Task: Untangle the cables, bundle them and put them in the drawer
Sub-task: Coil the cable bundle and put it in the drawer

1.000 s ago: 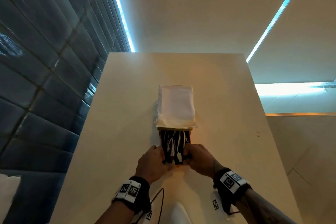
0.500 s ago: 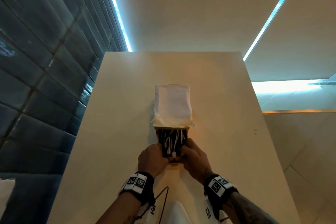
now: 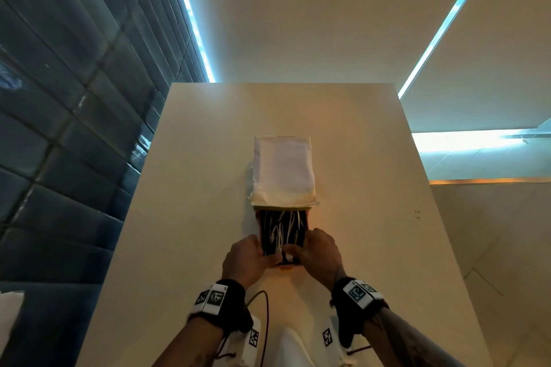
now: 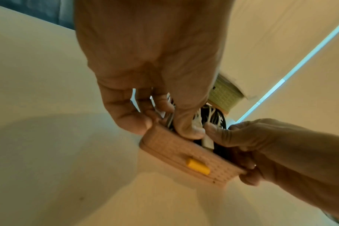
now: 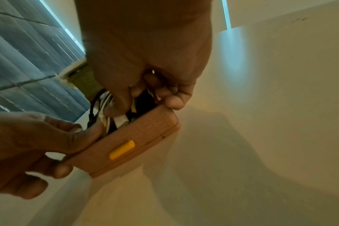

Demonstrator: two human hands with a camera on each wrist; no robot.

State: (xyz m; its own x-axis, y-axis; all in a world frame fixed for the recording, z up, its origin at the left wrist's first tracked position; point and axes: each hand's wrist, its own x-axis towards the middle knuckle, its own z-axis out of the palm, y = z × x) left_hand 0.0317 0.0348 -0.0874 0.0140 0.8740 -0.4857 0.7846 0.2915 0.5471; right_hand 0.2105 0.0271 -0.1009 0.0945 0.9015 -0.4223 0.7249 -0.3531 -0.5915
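A small tan drawer [image 3: 258, 226] with a yellow pull [image 4: 197, 166] stands pulled out of its box toward me. Black and white cables [image 3: 283, 229] fill it lengthwise. My left hand [image 3: 247, 259] grips the drawer's front left corner, with the thumb pressing down on the cable ends [image 4: 198, 122]. My right hand [image 3: 319, 253] grips the front right corner, and its thumb lies on a white plug [image 4: 208, 142]. In the right wrist view the drawer front [image 5: 137, 137] sits between both hands. How the cables are tied is hidden.
The drawer's box [image 3: 283, 170] lies under a white cloth in the middle of a cream table [image 3: 372, 217]. Dark tiled wall panels [image 3: 74, 128] run along the left. A thin dark cord [image 3: 266, 307] hangs near my body at the table's near edge.
Both thumbs have come in from the drawer's sides over the cable ends and now nearly meet. The drawer stays pulled out by about the same length.
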